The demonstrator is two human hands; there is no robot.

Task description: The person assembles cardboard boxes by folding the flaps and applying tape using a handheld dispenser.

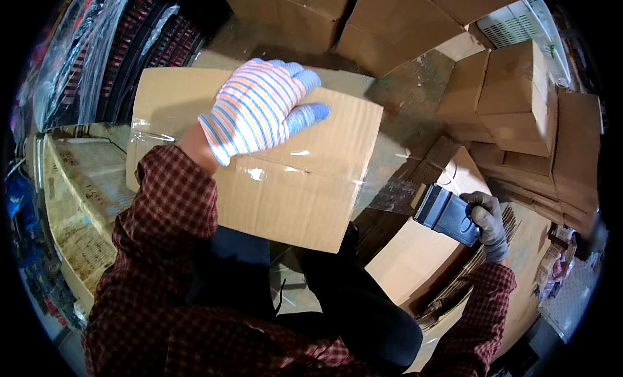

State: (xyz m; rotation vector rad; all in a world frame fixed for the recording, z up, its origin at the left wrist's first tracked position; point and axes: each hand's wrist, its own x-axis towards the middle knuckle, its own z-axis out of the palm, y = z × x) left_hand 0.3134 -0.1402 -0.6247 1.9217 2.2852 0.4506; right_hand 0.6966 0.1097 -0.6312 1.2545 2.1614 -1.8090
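Note:
A brown cardboard box [285, 205] stands in front of me, its flaps closed, with clear tape glinting along its middle. My left hand [263, 108], in a striped glove with blue fingertips, lies on top of the box, thumb held apart from the fingers. Off to the right, my right hand [485, 218], in a grey glove, is closed around the handle of a dark tape dispenser [448, 213]. A strip of clear tape [389, 189] appears to stretch from the box's right edge toward the dispenser.
Flattened cardboard sheets [415, 257] are stacked beside my right knee. Closed cartons [496, 98] stand at the right, and larger ones [402, 26] at the back. A stained pale crate [78, 202] is at the left, below plastic-wrapped dark trays [130, 52].

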